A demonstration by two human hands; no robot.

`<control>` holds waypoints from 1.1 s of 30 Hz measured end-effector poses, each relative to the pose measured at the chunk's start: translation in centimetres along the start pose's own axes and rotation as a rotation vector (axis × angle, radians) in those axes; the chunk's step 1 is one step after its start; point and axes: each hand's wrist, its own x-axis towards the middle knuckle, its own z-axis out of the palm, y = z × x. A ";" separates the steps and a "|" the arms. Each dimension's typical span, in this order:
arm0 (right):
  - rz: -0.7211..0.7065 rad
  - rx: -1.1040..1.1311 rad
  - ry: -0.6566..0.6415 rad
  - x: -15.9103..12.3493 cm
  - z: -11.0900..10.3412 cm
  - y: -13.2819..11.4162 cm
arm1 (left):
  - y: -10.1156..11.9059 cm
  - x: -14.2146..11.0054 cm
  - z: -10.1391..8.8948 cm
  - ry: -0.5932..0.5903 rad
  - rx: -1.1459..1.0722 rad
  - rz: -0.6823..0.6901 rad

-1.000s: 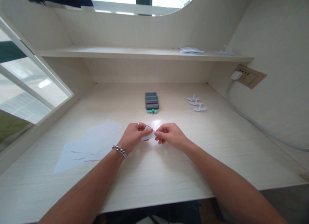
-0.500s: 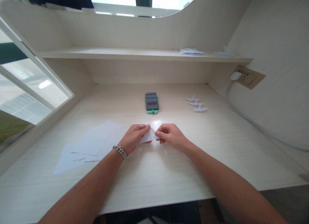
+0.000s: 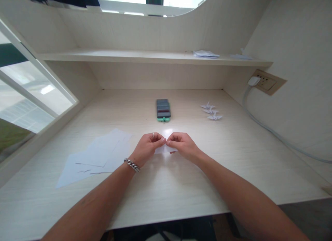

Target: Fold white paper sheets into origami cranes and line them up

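A small folded piece of white paper is pinched between both hands over the middle of the desk. My left hand, with a ring and a chain bracelet at the wrist, grips its left side between thumb and fingers. On the other side my right hand pinches the paper, its thumb tip almost meeting the left thumb. The fingers cover much of the paper, so its exact folds are hidden. White paper sheets, some with dark pen-like lines, lie on the desk left of my left hand.
Beyond the hands lies a phone with a green edge. Three folded paper cranes stand to its right. Folded papers rest on the shelf. A grey cable runs from the wall socket along the right side.
My left hand has shifted slightly right, bringing both thumbs together at the paper's upper edge. The paper has turned and now shows below both hands.
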 end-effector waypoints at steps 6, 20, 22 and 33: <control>-0.020 -0.033 -0.048 0.1 -1.4 0.2 | 0.2 0.5 -1.5 0.143 -0.066 -0.053; -0.089 -0.132 -0.057 0.1 -1.6 0.6 | 0.7 0.4 -1.2 0.177 -0.034 -0.016; -0.074 -0.136 -0.051 0.0 -1.7 0.4 | 0.6 0.4 -1.1 0.173 -0.041 -0.011; -0.128 -0.236 0.027 0.2 -0.8 0.4 | -0.1 0.0 0.8 0.031 0.077 0.021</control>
